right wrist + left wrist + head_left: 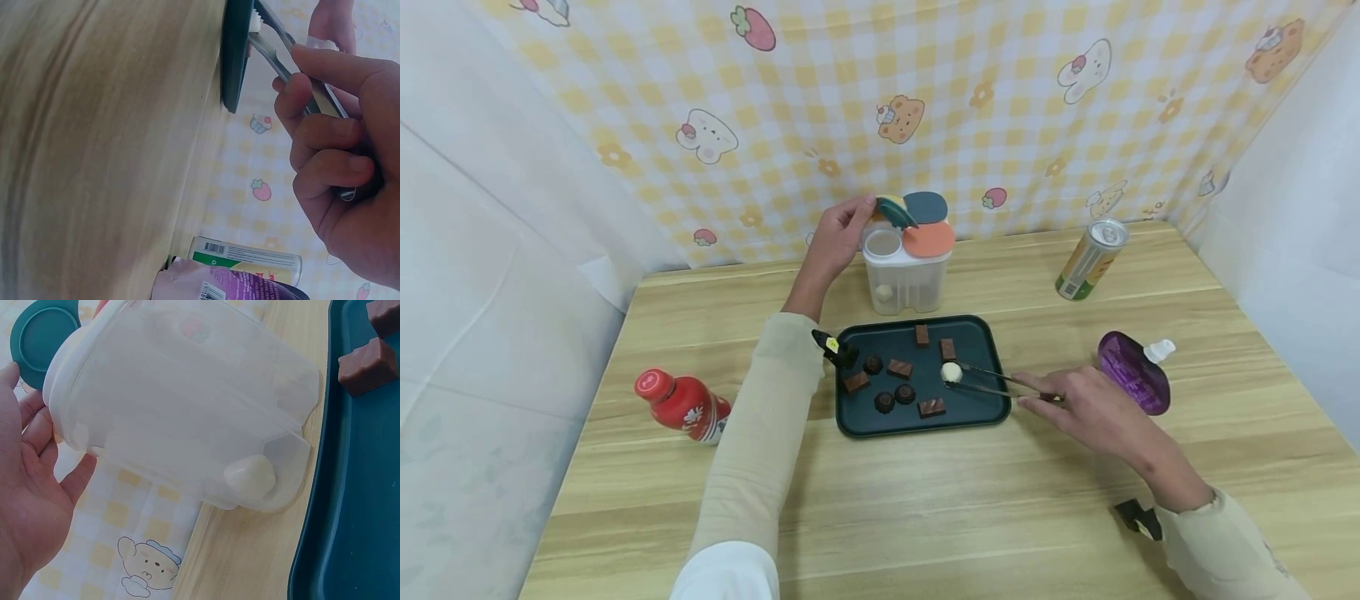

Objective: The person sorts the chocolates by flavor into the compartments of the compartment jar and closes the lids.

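My left hand (838, 235) holds up a green flip lid (45, 339) on the clear storage container (910, 287), with the thumb at the lid's edge and other fingers beside the container's rim. A white ball (251, 476) lies inside, low in one compartment. My right hand (1093, 408) grips metal tongs (322, 97), fingers curled round the handle. Over the dark green tray (865, 429), the tong tips stand on either side of another white ball (951, 372). Several chocolate blocks (900, 369) and round dark chocolates (884, 402) lie on the tray.
The container's orange lid (930, 239) and blue lid (925, 207) lie closed. To the left is a red bottle (688, 407). A can (1090, 260) stands at the back right, and a purple pouch (1133, 372) with a white cap lies near the right hand.
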### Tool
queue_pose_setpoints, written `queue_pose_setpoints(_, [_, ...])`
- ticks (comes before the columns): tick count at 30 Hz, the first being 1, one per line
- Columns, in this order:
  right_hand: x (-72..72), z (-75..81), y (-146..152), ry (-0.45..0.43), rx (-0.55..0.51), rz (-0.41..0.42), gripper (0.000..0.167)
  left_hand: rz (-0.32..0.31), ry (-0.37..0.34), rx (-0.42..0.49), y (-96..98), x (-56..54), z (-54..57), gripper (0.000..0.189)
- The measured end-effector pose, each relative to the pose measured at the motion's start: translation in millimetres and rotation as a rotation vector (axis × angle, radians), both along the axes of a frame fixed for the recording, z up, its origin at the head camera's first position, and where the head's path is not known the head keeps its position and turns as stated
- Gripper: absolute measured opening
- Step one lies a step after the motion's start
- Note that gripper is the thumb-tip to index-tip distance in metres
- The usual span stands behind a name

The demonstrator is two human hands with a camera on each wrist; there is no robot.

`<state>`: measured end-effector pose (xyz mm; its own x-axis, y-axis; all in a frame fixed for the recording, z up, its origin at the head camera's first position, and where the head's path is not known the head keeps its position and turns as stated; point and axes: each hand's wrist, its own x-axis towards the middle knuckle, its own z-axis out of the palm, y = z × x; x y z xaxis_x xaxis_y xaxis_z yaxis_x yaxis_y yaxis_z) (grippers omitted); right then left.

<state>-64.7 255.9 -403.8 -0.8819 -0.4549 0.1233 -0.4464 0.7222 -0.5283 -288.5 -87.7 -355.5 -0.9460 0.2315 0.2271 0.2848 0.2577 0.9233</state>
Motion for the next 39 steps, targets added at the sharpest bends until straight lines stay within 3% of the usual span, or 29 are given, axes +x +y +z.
queue_pose_setpoints(8, [1.1,1.5,0,0.05,-0.013,0.012,0.034,0.011,-0.015,-0.009,0.6,0.0,-0.4,0.048])
queue_pose_setpoints(27, [-1.8,10.3,-11,-0.073,0.061,-0.019,0.036,0.011,-0.007,-0.004,0.3,-0.7,-0.4,0.048])
queue_pose_setpoints(39, [-1.6,8.0,-11,0.089,0.108,0.02,0.031,0.013,-0.005,-0.01,0.0,-0.5,0.2,0.049])
